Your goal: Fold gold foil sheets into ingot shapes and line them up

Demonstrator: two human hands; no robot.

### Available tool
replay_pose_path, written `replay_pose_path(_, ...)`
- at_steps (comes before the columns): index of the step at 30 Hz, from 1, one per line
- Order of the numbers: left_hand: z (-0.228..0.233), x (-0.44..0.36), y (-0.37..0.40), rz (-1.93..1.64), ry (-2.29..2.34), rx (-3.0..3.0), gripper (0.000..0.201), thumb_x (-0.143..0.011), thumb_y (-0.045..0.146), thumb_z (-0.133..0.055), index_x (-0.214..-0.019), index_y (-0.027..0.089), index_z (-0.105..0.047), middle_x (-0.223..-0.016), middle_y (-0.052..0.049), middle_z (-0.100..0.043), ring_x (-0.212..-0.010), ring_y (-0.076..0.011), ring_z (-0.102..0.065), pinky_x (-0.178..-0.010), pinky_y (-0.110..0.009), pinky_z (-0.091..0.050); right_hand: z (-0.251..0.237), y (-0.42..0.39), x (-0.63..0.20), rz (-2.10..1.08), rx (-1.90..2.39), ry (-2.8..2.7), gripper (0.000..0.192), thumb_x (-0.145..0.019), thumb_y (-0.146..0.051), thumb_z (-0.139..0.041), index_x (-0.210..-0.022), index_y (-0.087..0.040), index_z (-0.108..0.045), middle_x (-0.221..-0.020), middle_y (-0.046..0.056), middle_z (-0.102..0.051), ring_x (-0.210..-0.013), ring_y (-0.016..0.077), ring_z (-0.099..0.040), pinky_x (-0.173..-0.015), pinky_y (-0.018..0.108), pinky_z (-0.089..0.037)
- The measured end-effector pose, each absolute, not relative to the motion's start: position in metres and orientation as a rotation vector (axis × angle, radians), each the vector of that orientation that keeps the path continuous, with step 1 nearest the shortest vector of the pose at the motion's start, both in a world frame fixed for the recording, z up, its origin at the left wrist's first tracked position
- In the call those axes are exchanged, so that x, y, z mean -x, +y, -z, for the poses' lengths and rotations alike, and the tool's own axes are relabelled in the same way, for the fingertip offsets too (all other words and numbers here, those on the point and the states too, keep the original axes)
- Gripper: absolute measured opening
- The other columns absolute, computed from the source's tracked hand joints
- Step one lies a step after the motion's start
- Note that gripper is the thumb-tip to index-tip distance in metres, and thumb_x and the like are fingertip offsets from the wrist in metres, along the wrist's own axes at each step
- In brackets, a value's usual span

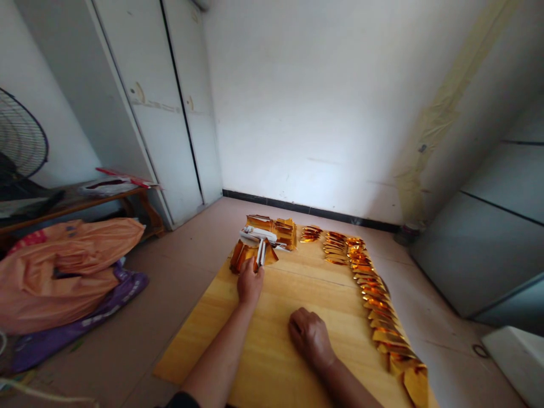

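Note:
My left hand (250, 282) reaches to the far left part of the wooden board, its fingers closed on a bundle of gold foil paper (240, 255) with white edges showing. Just beyond it lie a white packet (258, 234) and more stacked gold foil sheets (284, 229). My right hand (312, 337) rests on the bare wood nearer to me, curled into a loose fist with nothing showing in it. Along the far and right edges runs a row of folded gold foil pieces (369, 289), overlapping one another.
The wooden board (293, 289) stands over a pinkish tiled floor. At the left are an orange plastic bag (76, 266), a purple bag (102, 309), a low wooden bench (148, 207) and a fan (21, 136). A wardrobe (157, 113) stands behind; a white box (516, 357) sits at the right.

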State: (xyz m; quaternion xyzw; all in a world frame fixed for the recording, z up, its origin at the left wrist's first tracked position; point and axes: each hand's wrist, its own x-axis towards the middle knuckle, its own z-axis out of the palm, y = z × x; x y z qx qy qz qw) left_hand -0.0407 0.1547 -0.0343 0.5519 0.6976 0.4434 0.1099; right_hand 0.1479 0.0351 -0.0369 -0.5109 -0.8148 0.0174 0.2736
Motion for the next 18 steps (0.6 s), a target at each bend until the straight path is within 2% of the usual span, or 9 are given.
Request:
replay_pose_path(4,0.0266,0.0414,0.1586,-1.205,2.064,-1.667,0.024,-0.082,0.02,-0.046,-0.094,0.016,-0.067,-0.099,-0.01,-0.063,-0.094,-0.0217,-0.058,-0.078,-0.029,-0.047,0.0402,0.0365,-0.146,-0.007,1.399,-2.191,0.016,-0.081,-0.012,-0.047,-0.067,-0.019,-0.051,-0.068,0.0,-0.057,-0.06,0.0107,-0.05,-0.058,0.023,-0.029)
replay_pose_path(9,0.026,0.0409,0.1591,-1.152,2.117,-1.625,0.026,-0.082,0.018,-0.043,-0.068,0.017,-0.064,-0.076,-0.006,-0.061,-0.073,-0.0174,-0.055,-0.063,-0.026,-0.039,0.0395,0.0363,-0.1448,0.012,1.413,-2.193,0.014,-0.079,-0.011,-0.049,-0.068,-0.019,-0.053,-0.069,-0.001,-0.058,-0.059,0.0105,-0.05,-0.058,0.023,-0.028)
replay_pose_path(14,0.0297,0.0398,0.161,-1.242,2.118,-1.513,0.023,-0.078,0.024,-0.049,-0.057,0.018,-0.057,-0.061,-0.002,-0.055,-0.062,-0.0148,-0.048,-0.058,-0.025,-0.033,0.0358,0.0357,-0.1443,-0.004,1.415,-2.204,0.014,-0.079,-0.011,-0.049,-0.069,-0.018,-0.054,-0.069,-0.001,-0.058,-0.06,0.0105,-0.05,-0.059,0.022,-0.029)
replay_pose_path(18,0.0299,0.0405,0.1615,-1.351,2.071,-1.407,0.023,-0.073,0.031,-0.055,-0.054,0.019,-0.051,-0.058,0.0,-0.052,-0.059,-0.0134,-0.047,-0.057,-0.024,-0.032,0.0375,0.0369,-0.1442,0.027,1.419,-2.203,0.013,-0.079,-0.011,-0.049,-0.069,-0.018,-0.053,-0.069,-0.001,-0.058,-0.06,0.0104,-0.049,-0.06,0.023,-0.028)
